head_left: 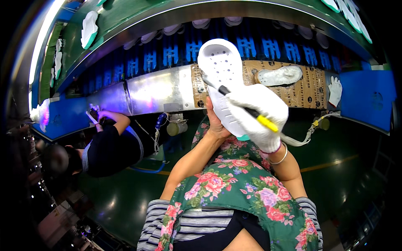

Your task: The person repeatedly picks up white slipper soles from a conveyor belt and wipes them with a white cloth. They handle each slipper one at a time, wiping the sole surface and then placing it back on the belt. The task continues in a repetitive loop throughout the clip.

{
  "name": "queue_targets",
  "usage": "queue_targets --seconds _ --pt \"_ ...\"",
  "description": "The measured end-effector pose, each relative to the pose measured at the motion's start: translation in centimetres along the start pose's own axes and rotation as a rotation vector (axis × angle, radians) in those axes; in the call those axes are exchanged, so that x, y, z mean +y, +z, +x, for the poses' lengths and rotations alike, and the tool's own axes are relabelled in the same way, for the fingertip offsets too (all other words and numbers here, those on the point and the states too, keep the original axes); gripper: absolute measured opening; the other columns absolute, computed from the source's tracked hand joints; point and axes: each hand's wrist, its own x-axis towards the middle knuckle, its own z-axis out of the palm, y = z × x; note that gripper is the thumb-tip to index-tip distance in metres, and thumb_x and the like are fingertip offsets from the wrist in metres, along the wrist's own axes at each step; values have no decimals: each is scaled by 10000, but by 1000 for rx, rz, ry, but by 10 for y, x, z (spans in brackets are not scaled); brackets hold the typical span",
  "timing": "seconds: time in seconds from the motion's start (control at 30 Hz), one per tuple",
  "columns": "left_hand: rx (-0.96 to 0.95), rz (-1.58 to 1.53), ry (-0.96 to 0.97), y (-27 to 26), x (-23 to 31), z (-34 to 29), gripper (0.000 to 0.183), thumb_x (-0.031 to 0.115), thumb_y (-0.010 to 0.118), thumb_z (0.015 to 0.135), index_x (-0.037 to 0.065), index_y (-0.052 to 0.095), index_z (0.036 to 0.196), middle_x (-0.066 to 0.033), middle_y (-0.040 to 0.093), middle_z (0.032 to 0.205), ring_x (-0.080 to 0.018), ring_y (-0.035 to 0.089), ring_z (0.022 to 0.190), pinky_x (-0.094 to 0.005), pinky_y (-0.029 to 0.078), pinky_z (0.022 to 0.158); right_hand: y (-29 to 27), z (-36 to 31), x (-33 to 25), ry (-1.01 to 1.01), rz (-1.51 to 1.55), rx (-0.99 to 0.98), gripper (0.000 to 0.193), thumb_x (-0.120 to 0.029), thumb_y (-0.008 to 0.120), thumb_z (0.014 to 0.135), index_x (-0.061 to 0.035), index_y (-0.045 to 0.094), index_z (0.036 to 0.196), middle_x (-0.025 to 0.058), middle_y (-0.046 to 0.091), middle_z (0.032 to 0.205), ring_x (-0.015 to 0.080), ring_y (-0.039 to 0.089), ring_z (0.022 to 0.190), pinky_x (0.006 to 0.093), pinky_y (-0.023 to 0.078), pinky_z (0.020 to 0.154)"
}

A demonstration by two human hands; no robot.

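Observation:
A white shoe sole (220, 62) with a pattern of small holes at its far end and a bit of teal at its near end stands tilted in front of me. My left hand (215, 121), bare, is wrapped round its left edge and underside near the heel; part of its fingers are hidden behind the sole. In a white knit glove, my right hand (260, 111) closes round a brush (225, 90) with a dark handle and a yellow end. The brush's slim tip lies over the left edge of the sole, and I cannot tell whether it touches.
Beyond, a metal bench carries taped cardboard (312, 93) with a pale shoe-shaped piece (279, 76) on it. A white glove (335, 91) lies at right. Blue racks (170, 54) line the back, below a green belt (125, 19) with soles. A co-worker (109, 144) is at left.

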Motion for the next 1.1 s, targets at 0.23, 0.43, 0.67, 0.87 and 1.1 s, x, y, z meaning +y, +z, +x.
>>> queue_targets --seconds 0.23,0.43,0.67,0.87,1.1 --pt "-136 83 24 6 13 13 1085 872 501 808 122 299 1566 -185 462 1503 -312 470 1380 -502 393 1160 11 -12 11 34 -60 49 257 18 781 774 -46 780 1023 137 764 1002 236 731 902 334 566 828" --pt "-77 121 159 6 16 20 1052 861 449 843 139 264 1584 -184 495 1465 -354 505 1349 -522 429 1135 8 -11 4 104 67 12 243 -22 757 821 -33 765 1064 120 761 1052 249 725 964 364 541 923" --pt "-129 -46 99 16 16 35 1180 970 418 722 125 330 1541 -155 539 1402 -455 610 1184 -632 498 1013 20 -27 9 320 266 184 219 -57 797 796 -39 772 1013 117 760 992 244 730 937 362 540 882" --pt "-371 -208 -75 11 8 50 1164 989 410 707 149 371 1511 -212 597 1299 -493 632 1124 -619 560 915 23 -11 -3 121 175 164 198 -5 786 782 -30 768 978 100 755 910 243 729 865 326 557 785" --pt "-239 -289 -47 22 9 52 1151 976 417 723 81 434 1447 -243 615 1260 -466 642 1123 -644 547 938 8 -30 10 -21 -132 118 238 5 809 738 -62 776 964 93 744 905 286 716 840 365 544 752"
